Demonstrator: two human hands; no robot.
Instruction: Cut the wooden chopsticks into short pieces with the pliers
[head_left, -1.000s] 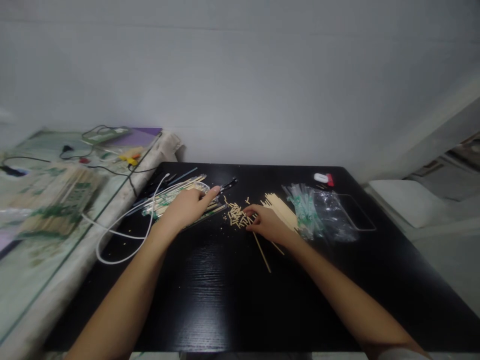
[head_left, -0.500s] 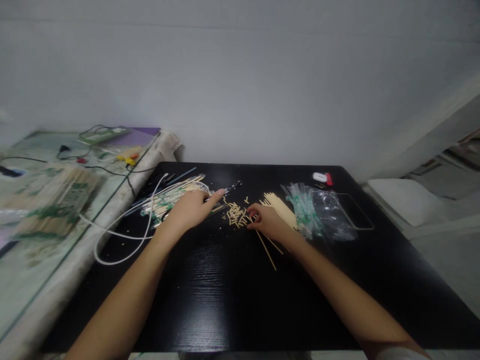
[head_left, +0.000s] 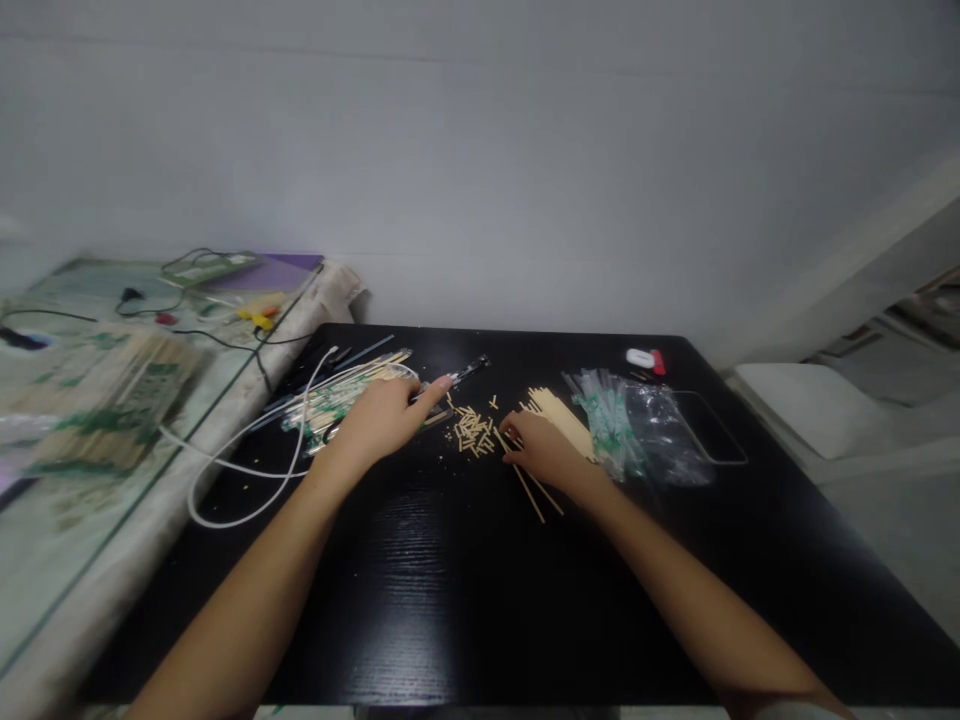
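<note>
A white cable (head_left: 240, 520) loops across the wrapped sticks (head_left: 352, 392) in green-printed plastic, at 10 o'clock from the pile of short stick pieces (head_left: 472, 432) on the black bench (head_left: 465, 610). At 3 o'clock come loose sticks (head_left: 561, 418), then crumpled green-marked wrappers (head_left: 609, 410), then a clear bag (head_left: 671, 440). The left hand (head_left: 382, 415) grasps a slim dark tool (head_left: 469, 369); the right hand (head_left: 546, 447) curls at two thin sticks (head_left: 529, 492) pointing to 5 o'clock, but I cannot tell whether it pinches them.

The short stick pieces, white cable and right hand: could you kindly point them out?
Short stick pieces (head_left: 472, 430), head view: the pile's middle.
White cable (head_left: 225, 525), head view: loop's lower bend.
Right hand (head_left: 541, 447), head view: its middle.
</note>
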